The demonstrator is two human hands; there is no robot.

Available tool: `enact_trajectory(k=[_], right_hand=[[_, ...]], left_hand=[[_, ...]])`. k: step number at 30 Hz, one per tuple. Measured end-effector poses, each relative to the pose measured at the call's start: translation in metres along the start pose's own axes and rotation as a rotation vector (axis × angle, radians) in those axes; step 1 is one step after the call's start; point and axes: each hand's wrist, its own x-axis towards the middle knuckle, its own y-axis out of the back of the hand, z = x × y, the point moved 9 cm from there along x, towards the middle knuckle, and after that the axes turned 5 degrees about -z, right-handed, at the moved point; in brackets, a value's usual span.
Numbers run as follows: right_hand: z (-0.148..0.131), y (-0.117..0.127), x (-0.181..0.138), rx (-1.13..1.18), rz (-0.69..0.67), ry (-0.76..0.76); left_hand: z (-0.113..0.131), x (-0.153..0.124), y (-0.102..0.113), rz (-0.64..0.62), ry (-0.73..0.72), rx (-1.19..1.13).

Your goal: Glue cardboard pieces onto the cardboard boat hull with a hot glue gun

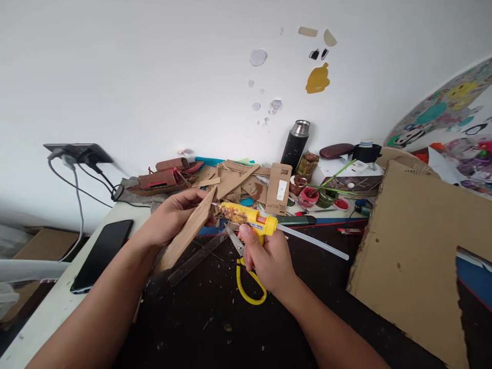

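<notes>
My left hand point(179, 215) grips a long, narrow cardboard piece point(188, 233), held tilted above the dark work mat. In my right hand point(267, 253) is a yellow hot glue gun point(238, 212), its body smeared with dried residue. A clear glue stick point(313, 241) sticks out of its back end. The nozzle points left and meets or nearly meets the upper end of the cardboard; I cannot tell whether it touches. Below the gun lie yellow-handled scissors point(249, 289), partly covered by my right hand. A dark ruler point(198, 259) lies behind the cardboard piece.
Cardboard scraps point(234, 179) and a reddish-brown model boat point(165, 177) sit along the wall. A black thermos point(295, 143) stands behind open paint jars point(309, 196). At right leans a large cardboard sheet point(415, 256). A phone point(102, 256) lies at left, near a socket with cables point(79, 154).
</notes>
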Motion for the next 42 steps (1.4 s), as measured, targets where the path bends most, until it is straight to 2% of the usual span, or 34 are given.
enact_trajectory(k=[22,42], right_hand=[[0.001,0.001,-0.002,-0.032,0.019,-0.062],[-0.007,0.003,-0.003,-0.056,0.033,-0.049]], left_hand=[[-0.007,0.001,-0.001,0.029,0.059,-0.063],[-0.012,0.002,-0.005,0.006,0.088,-0.13]])
